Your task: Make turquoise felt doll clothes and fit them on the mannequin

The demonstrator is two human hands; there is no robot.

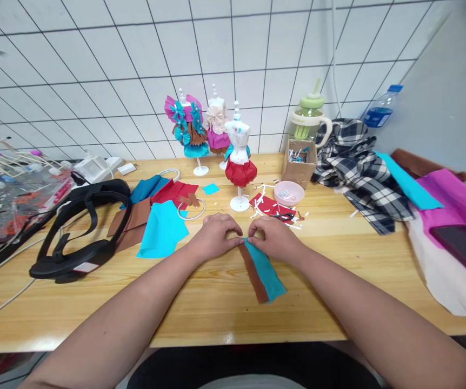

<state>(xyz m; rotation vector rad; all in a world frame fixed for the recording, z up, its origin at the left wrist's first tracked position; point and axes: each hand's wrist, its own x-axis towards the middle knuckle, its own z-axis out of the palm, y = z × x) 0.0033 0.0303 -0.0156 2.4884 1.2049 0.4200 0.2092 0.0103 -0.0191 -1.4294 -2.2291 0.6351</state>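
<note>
My left hand (218, 236) and my right hand (274, 236) meet at the table's middle. Each pinches the far end of a layered crepe paper strip (264, 275), brown along its left side and blue along its right. Its near end lies toward me on the wood. Just beyond my hands stands a small white mannequin (239, 141) in a puffy red paper skirt (241, 172). Red paper scraps (268, 205), white trimmings and black-handled scissors (285, 217) lie close past my right hand. A white ring (193, 218) rests beyond my left hand.
Two dressed mannequins (190, 127) stand by the tiled wall. Left are blue paper (162, 229), a black headset (81, 243) and plastic-wrapped sticks. Right are a pink bowl (289, 193), a cardboard box (300, 167), a green-lidded cup (310, 116), checked cloth (348, 162) and a phone (464, 251).
</note>
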